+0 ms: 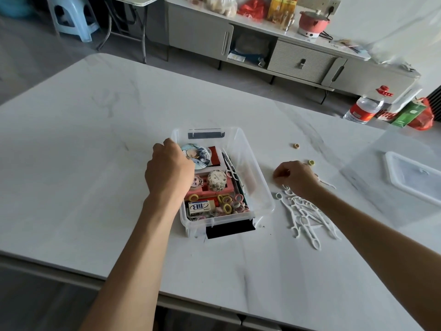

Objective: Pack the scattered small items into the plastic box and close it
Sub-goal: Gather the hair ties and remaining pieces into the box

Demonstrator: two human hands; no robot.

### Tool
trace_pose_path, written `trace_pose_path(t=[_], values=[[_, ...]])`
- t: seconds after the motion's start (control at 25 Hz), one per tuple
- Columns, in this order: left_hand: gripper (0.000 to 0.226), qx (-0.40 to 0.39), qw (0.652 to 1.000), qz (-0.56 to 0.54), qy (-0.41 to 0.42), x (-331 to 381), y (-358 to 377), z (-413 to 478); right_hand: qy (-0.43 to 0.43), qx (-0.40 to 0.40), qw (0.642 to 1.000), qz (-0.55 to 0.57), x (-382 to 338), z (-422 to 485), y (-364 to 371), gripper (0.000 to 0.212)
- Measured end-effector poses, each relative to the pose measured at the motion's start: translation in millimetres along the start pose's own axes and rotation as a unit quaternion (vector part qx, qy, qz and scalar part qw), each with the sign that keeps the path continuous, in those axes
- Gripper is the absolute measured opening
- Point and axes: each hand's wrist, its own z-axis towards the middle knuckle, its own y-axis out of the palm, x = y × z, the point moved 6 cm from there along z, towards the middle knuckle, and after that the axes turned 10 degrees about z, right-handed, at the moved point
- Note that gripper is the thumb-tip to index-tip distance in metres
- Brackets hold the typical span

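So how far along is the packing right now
Mostly done: the box already holds a badge, an eraser and many hair ties. In hand: the left hand is inside the box, and the right hand is down on the table at the white picks. Left: that pile, two loose ties beyond it, then the lid, lying apart at the right.

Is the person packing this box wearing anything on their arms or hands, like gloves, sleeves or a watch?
No. Both forearms are bare for their whole visible length, with no sleeve edge in view. The left hand and right hand are ungloved, and no watch, bracelet or ring shows on the parts that can be seen. No cables, tags or markings show on them either.
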Motion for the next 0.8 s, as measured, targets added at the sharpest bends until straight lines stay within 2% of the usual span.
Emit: trace_pose_path(t=[0.08,0.2,0.24,0.36,0.52,0.64,0.8], values=[[0.027,0.0,1.0,-0.001,-0.001,-0.1,0.4,-0.1,0.003,0.019,1.0,0.017,1.1,-0.9,-3.2,0.013],[0.027,0.001,1.0,-0.001,0.0,0.3,0.7,0.9,0.022,0.066,0.991,0.116,6.7,-6.7,-25.4,0.012],[0.027,0.001,1.0,-0.001,0.0,0.3,0.9,1.1,0.022,0.054,0.992,0.112,7.7,-10.6,-27.3,0.012],[0.028,0.002,1.0,0.002,0.004,1.9,1.0,0.6,0.019,0.002,1.0,-0.018,9.8,-24.4,-14.4,0.01],[0.027,-0.002,1.0,0.003,0.002,0.1,2.3,1.8,0.019,0.003,0.999,-0.046,1.1,-28.1,-8.7,0.004],[0.027,-0.001,1.0,0.003,0.005,0.9,2.4,2.4,-0.029,0.0,0.999,-0.031,-7.6,-33.0,-11.5,0.007],[0.027,0.002,1.0,0.005,0.005,1.7,2.2,2.0,-0.116,-0.05,0.99,-0.068,-18.3,-50.0,9.0,0.006]])
